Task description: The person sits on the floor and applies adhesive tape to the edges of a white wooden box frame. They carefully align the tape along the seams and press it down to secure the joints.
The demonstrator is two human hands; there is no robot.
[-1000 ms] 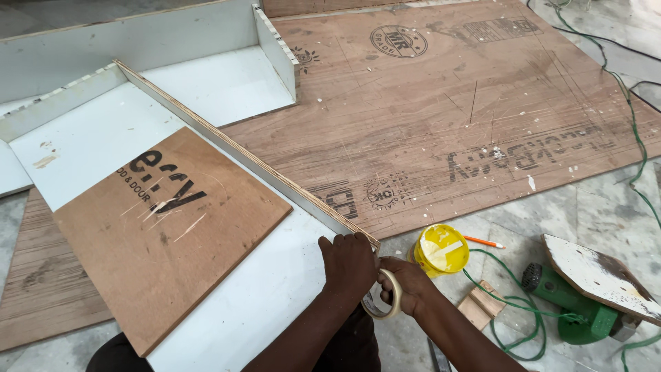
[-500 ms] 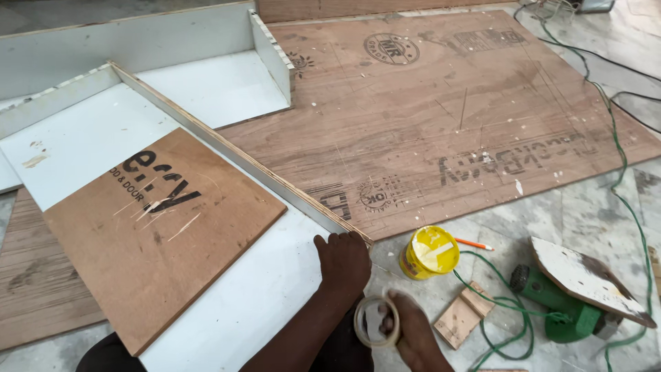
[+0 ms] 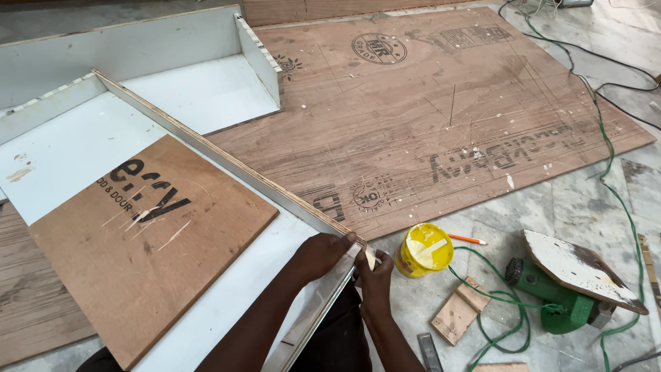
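White laminate covers the long board (image 3: 89, 148) whose raised plywood edge strip (image 3: 227, 162) runs diagonally down to both hands. The left hand (image 3: 322, 253) rests on the near end of that strip, fingers curled over its top and pressing against its side. The right hand (image 3: 374, 271) meets it from the other side of the strip, fingers pinched narrow on a small pale piece, perhaps tape, at the strip's end corner; what exactly it pinches is too small to tell. The two hands almost touch across the edge.

Left of the left hand, a brown plywood square (image 3: 148, 238) with dark printing lies flat on the white board. Just right of the right hand stands a yellow tub (image 3: 425, 249) with a smeared lid, and an orange pencil (image 3: 468, 240) lies on the floor just beyond it. Further right, a green power tool (image 3: 551, 303) sits under a white-faced offcut (image 3: 582, 269), its green cable (image 3: 606, 148) trailing away across the marble floor (image 3: 592, 200). Below the tub lies a small wooden block (image 3: 460, 311). Beyond the hands, a large brown plywood sheet (image 3: 441, 103) lies on the floor, and a white open box frame (image 3: 200, 89) sits at its far left.
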